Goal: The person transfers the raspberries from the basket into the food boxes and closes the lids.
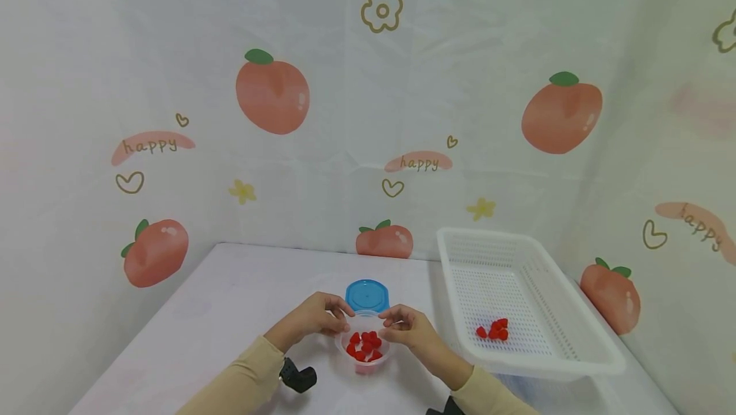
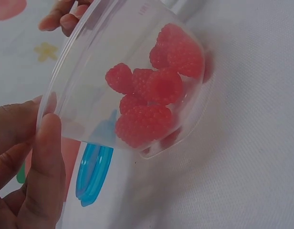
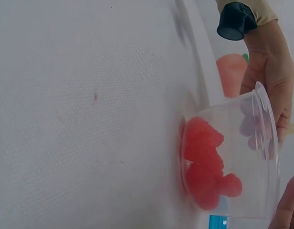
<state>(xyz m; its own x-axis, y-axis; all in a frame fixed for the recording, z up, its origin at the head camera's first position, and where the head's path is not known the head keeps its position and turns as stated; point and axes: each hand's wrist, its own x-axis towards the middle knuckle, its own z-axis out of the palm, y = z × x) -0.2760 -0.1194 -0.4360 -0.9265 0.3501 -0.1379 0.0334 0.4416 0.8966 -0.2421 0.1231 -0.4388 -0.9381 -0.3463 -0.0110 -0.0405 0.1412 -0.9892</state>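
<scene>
A clear plastic container (image 1: 340, 346) with several red raspberries (image 2: 147, 86) inside stands on the table in front of me. My left hand (image 1: 319, 313) pinches its left rim between thumb and fingers; the left wrist view shows this closely. At the opposite rim is my right hand (image 1: 407, 325), its fingers bent; whether they grip the rim or only rest by it is not clear. In the right wrist view only a bit of that hand shows, at the lower right. Just behind the container lies a blue lid (image 1: 367, 295).
To the right stands a white perforated basket (image 1: 598, 364), with several raspberries (image 1: 496, 329) on its floor. A white cloth covers the table (image 1: 241, 274). Behind it hangs a printed curtain (image 1: 345, 102) with fruit and flower patterns. Black wrist devices (image 1: 298, 377) sit below the sleeves.
</scene>
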